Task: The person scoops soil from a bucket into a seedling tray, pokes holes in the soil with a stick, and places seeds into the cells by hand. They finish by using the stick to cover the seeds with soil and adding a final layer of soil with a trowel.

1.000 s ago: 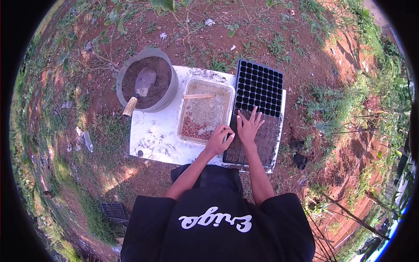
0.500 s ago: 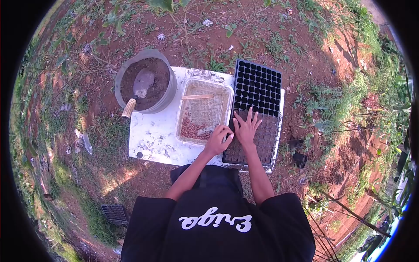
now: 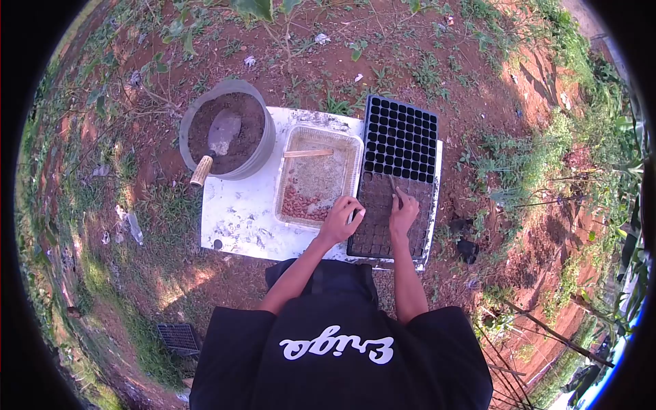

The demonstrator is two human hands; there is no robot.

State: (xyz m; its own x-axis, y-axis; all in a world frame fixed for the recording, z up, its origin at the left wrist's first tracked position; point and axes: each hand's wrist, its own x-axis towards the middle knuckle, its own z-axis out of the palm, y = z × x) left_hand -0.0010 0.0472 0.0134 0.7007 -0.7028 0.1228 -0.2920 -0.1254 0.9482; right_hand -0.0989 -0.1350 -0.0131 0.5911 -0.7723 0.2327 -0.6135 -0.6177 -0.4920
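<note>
A black seedling tray (image 3: 402, 140) lies on the right of the white board. Its far cells look hollow, while the near cells hold dark soil (image 3: 379, 219). Over the soil-filled part is my right hand (image 3: 404, 213), its index finger stretched forward onto the cells and the other fingers bent. My left hand (image 3: 342, 220) is curled between the seedling tray and a shallow basket (image 3: 281, 184); whatever its fingers hold is too small to make out. Reddish-brown seeds (image 3: 297, 203) lie in the basket's near part, and a wooden stick (image 3: 307, 153) rests across its far part.
A grey bucket of soil (image 3: 263, 147) with a wooden-handled trowel (image 3: 202, 169) stands on the board's left (image 3: 239, 212). Around lie red earth, weeds and a plastic bottle (image 3: 134, 227). Another dark tray (image 3: 179, 337) is at lower left; sticks (image 3: 560, 338) stand lower right.
My right hand has moved slightly right and nearer to me, and its spread fingers have drawn in. My left hand has stayed nearly still.
</note>
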